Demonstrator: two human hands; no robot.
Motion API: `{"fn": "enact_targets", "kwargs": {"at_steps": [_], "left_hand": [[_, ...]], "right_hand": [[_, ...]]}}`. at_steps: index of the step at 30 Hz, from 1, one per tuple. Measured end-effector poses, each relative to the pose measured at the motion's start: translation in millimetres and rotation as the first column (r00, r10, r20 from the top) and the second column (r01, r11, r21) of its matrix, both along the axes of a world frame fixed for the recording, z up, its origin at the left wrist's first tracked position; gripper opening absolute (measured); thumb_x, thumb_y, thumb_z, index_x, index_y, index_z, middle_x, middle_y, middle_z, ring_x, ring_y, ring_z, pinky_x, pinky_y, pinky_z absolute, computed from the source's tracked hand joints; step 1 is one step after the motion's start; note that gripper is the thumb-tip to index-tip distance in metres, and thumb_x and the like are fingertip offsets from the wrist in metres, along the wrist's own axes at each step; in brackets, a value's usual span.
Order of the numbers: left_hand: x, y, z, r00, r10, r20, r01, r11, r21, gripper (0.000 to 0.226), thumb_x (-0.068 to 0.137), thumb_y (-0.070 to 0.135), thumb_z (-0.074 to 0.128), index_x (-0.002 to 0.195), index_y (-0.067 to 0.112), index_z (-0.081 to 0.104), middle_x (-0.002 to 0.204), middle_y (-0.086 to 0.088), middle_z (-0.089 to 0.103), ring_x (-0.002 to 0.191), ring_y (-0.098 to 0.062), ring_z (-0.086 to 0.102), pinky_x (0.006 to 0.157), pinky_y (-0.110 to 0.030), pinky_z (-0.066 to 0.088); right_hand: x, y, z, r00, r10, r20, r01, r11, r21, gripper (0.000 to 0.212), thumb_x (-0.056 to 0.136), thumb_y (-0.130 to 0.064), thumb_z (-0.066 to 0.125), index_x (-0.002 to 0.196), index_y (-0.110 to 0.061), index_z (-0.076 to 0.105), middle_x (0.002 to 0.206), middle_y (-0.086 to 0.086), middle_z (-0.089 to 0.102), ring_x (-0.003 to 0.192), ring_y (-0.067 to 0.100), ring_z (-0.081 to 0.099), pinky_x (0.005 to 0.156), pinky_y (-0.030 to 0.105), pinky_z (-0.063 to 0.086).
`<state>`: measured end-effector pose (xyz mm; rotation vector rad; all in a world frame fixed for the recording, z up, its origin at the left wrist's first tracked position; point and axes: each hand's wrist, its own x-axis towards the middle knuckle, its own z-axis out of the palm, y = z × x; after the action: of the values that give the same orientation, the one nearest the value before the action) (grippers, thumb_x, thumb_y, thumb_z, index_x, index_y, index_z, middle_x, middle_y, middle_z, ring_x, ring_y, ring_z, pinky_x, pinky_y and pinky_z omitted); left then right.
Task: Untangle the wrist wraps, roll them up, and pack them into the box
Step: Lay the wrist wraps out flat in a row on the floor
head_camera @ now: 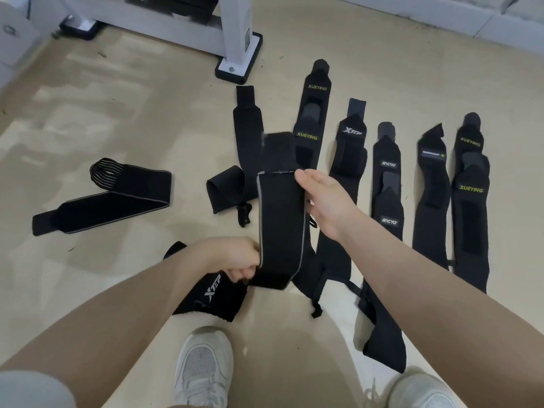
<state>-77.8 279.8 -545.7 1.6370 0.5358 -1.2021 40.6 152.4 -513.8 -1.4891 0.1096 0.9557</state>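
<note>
Held wrap: a black wrist wrap (279, 219) with a grey edge is held up above the floor (117, 119) near the middle of the view, its upper end folded over toward 12 o'clock.
Left hand: the left hand (235, 257) is closed on the lower end of the held wrap, at 6 o'clock of it; the fingers (241, 273) are curled tight around the fabric.
Right hand: the right hand (326, 198) is set against the upper right edge of the wrap, at 3 o'clock of it; the thumb lies along the top edge, the other fingers are hidden behind the fabric, so the grip cannot be told for certain.
Row of wraps: several black wraps (385, 184) are laid out flat side by side on the floor, from 12 to 3 o'clock of the held wrap, some marked XUEYING, XTEP or MCYO.
Loose wrap: one folded wrap (112, 195) lies apart at 9 o'clock.
XTEP wrap: another wrap (212, 295) lies under the left forearm at 7 o'clock.
Shoes: white shoes (203, 366) are seen at 6 o'clock.
Frame: a white metal frame (235, 33) stands at 12 o'clock.
</note>
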Motion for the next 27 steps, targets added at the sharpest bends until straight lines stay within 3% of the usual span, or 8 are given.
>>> {"fn": "enact_targets", "kwargs": {"at_steps": [3, 6, 10, 15, 17, 21, 24, 27], "left_hand": [[31, 25, -14, 0.942, -0.047, 0.331, -0.116, 0.882, 0.456, 0.019, 0.094, 0.016, 0.045, 0.109, 0.009, 0.056, 0.091, -0.006, 0.061, 0.082, -0.021, 0.06, 0.064, -0.028, 0.043], [62, 47, -34, 0.867, -0.133, 0.481, -0.226, 0.755, 0.615, 0.035, 0.095, 0.019, 0.045, 0.129, 0.01, 0.044, 0.112, -0.009, 0.061, 0.099, -0.025, 0.057, 0.075, -0.032, 0.044], [103, 56, -67, 0.742, -0.503, 0.443, 0.006, 0.666, 0.746, 0.054, 0.092, 0.018, 0.048, 0.144, 0.016, 0.03, 0.143, -0.008, 0.038, 0.124, -0.027, 0.042, 0.094, -0.041, 0.044], [140, 64, -110, 0.543, -0.8, 0.254, 0.223, 0.429, 0.875, 0.058, 0.099, 0.035, 0.038, 0.15, 0.019, 0.015, 0.159, -0.003, 0.007, 0.145, -0.025, 0.009, 0.117, -0.04, 0.014], [141, 71, -123, 0.568, -0.792, 0.224, 0.248, 0.424, 0.871, 0.06, 0.098, 0.045, 0.033, 0.15, 0.02, 0.015, 0.159, -0.003, 0.008, 0.145, -0.024, 0.011, 0.116, -0.042, 0.014], [111, 98, -138, 0.757, -0.602, 0.255, 0.117, 0.509, 0.853, 0.064, 0.093, 0.043, 0.044, 0.147, 0.019, 0.02, 0.158, -0.001, 0.01, 0.141, -0.023, 0.017, 0.109, -0.045, 0.026], [82, 128, -130, 0.855, -0.505, 0.118, 0.125, 0.422, 0.898, 0.067, 0.091, 0.039, 0.047, 0.146, 0.015, 0.019, 0.156, -0.005, 0.012, 0.138, -0.027, 0.022, 0.109, -0.047, 0.025], [71, 167, -114, 0.919, -0.387, -0.077, 0.225, 0.353, 0.908, 0.066, 0.088, 0.024, 0.046, 0.147, 0.011, 0.02, 0.155, -0.008, 0.017, 0.142, -0.028, 0.017, 0.116, -0.054, 0.008]], "right_hand": [[9, 6, -13, 0.946, -0.21, -0.247, 0.211, 0.977, -0.022, 0.03, 0.1, -0.031, 0.043, 0.117, -0.013, 0.06, 0.114, 0.005, 0.068, 0.106, 0.022, 0.064, 0.098, 0.041, 0.048], [15, 11, -32, 0.919, -0.272, -0.287, 0.262, 0.962, -0.074, 0.031, 0.101, -0.026, 0.04, 0.123, -0.012, 0.056, 0.119, 0.007, 0.065, 0.108, 0.025, 0.061, 0.1, 0.043, 0.046], [27, 14, -53, 0.891, -0.319, -0.324, 0.312, 0.947, -0.075, 0.032, 0.098, -0.014, 0.04, 0.126, -0.011, 0.054, 0.124, 0.01, 0.061, 0.112, 0.028, 0.059, 0.101, 0.046, 0.044], [34, 12, -71, 0.912, -0.297, -0.283, 0.277, 0.955, -0.11, 0.03, 0.097, -0.009, 0.039, 0.122, -0.01, 0.055, 0.12, 0.011, 0.062, 0.11, 0.03, 0.059, 0.093, 0.048, 0.049], [34, 12, -79, 0.917, -0.293, -0.27, 0.268, 0.955, -0.124, 0.026, 0.099, -0.009, 0.038, 0.117, -0.01, 0.057, 0.116, 0.01, 0.063, 0.108, 0.028, 0.061, 0.09, 0.047, 0.051], [34, 27, -90, 0.932, -0.25, -0.262, 0.216, 0.964, -0.153, 0.021, 0.098, -0.007, 0.04, 0.097, -0.012, 0.06, 0.103, 0.007, 0.068, 0.093, 0.023, 0.065, 0.073, 0.036, 0.053], [31, 46, -95, 0.923, -0.249, -0.294, 0.231, 0.968, -0.095, 0.021, 0.099, -0.008, 0.04, 0.097, -0.013, 0.061, 0.105, 0.006, 0.069, 0.097, 0.023, 0.065, 0.08, 0.035, 0.054], [31, 70, -95, 0.921, -0.224, -0.317, 0.224, 0.974, -0.038, 0.021, 0.099, -0.009, 0.041, 0.104, -0.014, 0.06, 0.106, 0.004, 0.069, 0.098, 0.022, 0.065, 0.08, 0.033, 0.053]]}}
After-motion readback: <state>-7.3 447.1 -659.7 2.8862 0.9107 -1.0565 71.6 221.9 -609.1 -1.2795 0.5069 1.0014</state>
